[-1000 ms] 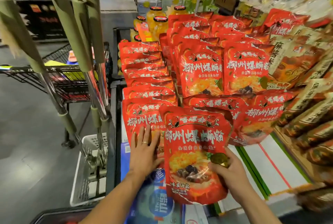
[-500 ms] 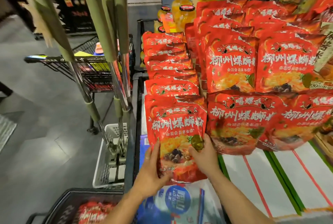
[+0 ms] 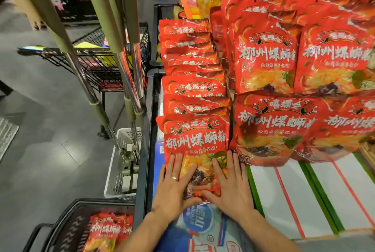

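Red packet (image 3: 195, 140), long axis upright, top away

pouch: red glossy noodle pouch (image 3: 195, 140), white Chinese lettering, noodle picture below
pose: face up, top edge farthest from the person
place: front of the left row of pouches (image 3: 192, 87)
contact: left hand (image 3: 174, 188) and right hand (image 3: 231, 186) flat on its lower half

The striped display shelf (image 3: 316, 197) bears overlapping rows of red packets (image 3: 269, 130) and a blue pack (image 3: 197, 222) near its front.
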### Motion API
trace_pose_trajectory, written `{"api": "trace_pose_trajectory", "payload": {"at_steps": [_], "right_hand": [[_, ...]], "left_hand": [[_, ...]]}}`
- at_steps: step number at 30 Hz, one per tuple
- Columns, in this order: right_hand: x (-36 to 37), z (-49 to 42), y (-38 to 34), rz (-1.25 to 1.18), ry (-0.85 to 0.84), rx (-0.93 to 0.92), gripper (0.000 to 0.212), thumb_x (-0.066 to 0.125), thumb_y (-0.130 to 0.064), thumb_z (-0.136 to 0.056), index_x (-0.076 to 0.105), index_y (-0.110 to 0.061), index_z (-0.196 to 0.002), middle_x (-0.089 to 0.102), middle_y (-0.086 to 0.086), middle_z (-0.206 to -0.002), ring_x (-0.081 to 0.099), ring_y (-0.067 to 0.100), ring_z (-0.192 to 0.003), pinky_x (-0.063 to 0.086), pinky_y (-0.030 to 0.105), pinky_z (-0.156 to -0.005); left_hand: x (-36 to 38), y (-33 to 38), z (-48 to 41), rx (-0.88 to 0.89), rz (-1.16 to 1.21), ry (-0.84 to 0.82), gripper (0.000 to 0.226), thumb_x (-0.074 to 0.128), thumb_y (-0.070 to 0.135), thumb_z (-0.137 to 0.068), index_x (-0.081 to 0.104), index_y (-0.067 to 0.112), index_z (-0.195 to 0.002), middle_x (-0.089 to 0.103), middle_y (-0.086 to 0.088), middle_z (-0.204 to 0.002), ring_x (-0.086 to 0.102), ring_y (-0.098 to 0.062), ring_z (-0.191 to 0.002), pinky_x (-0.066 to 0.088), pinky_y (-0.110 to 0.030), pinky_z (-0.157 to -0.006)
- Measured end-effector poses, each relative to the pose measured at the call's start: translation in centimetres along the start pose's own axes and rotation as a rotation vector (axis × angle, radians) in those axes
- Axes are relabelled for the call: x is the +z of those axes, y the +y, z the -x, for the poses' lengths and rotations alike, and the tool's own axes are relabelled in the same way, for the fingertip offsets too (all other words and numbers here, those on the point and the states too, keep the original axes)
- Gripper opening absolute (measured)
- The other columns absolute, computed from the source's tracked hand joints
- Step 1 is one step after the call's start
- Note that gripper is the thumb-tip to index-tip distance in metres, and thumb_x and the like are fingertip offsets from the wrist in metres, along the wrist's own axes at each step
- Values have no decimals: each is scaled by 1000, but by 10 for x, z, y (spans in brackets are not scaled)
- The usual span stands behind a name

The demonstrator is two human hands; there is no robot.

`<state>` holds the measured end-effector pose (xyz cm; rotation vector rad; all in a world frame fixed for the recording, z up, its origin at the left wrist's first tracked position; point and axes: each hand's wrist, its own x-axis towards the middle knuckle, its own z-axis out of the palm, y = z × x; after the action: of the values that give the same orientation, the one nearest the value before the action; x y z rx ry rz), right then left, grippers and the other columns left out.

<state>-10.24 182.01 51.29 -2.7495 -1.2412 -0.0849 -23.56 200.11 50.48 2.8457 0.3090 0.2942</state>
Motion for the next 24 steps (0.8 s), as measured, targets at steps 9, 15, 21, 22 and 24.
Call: {"api": "trace_pose_trajectory", "payload": {"at_steps": [9,15,21,22,24], "right_hand": [[20,-26,-4,32,5,47,96,28,-83,-84,15,-21,-157,2,27,-163,10,42,-150,16,56,-117],[14,-25,-7,41,1,67,94,25,-83,-86,21,-21,-156,9,26,-162,15,41,-150,18,56,-116],[-19,-6,-20,14,7,121,84,30,-70,-87,29,-21,-155,14,25,-162,16,42,-149,21,56,-112],[-25,-2,-21,9,5,124,82,32,-67,-86,32,-20,-154,15,24,-162,17,42,-149,21,56,-111],[-37,3,-20,1,8,126,81,35,-63,-84,36,-19,-152,17,22,-162,17,40,-148,19,54,-111]], "left_hand": [[15,-21,-29,-5,-85,53,103,55,75,-77,5,38,-159,-4,-10,-168,-4,-35,-154,16,-58,-120],[12,-14,-27,-32,-96,41,117,73,68,-70,6,37,-160,0,-13,-168,-6,-34,-154,23,-60,-115],[-13,11,-9,-146,-106,15,110,73,70,-72,20,29,-160,6,-14,-168,6,-33,-154,26,-51,-115],[-18,16,-5,-179,-97,5,108,71,69,-74,19,30,-160,4,-12,-168,5,-31,-155,27,-50,-114],[-26,23,5,-224,-65,-13,104,65,68,-78,9,36,-160,-7,-6,-169,-5,-27,-155,15,-53,-117]]}}
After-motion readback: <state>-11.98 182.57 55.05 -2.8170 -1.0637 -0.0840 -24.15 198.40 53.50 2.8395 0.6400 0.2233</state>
